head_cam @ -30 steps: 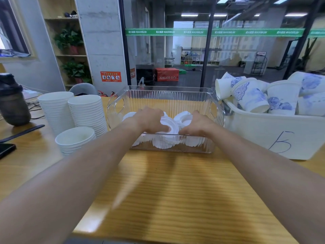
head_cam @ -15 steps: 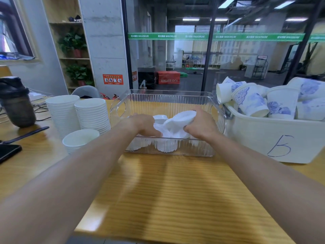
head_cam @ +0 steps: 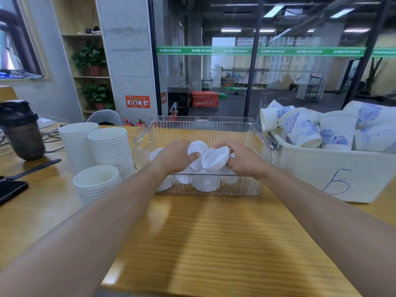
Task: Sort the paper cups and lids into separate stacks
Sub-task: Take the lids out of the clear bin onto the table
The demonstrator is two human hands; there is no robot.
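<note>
A clear ribbed plastic bin [head_cam: 201, 125] stands in the middle of the wooden table with several white lids in it. Both hands are inside it. My left hand [head_cam: 175, 156] grips a white lid [head_cam: 196, 147], and my right hand [head_cam: 243, 159] holds another white lid [head_cam: 215, 158] tilted on edge. The two lids touch between the hands. More lids [head_cam: 205, 182] lie on the bin's floor beneath them. Three stacks of white paper cups [head_cam: 110, 146] stand left of the bin.
A white tub marked with a hand-drawn 5 [head_cam: 334, 174] holds several blue-patterned paper cups [head_cam: 300, 127] at the right. At the far left are a dark shaker bottle [head_cam: 20, 129], a phone [head_cam: 10, 189] and a black strap. A glass wall stands behind the table.
Both hands have lifted from the bottom of the bin, each with a lid. The right hand's lid has turned on edge against the left hand's lid.
</note>
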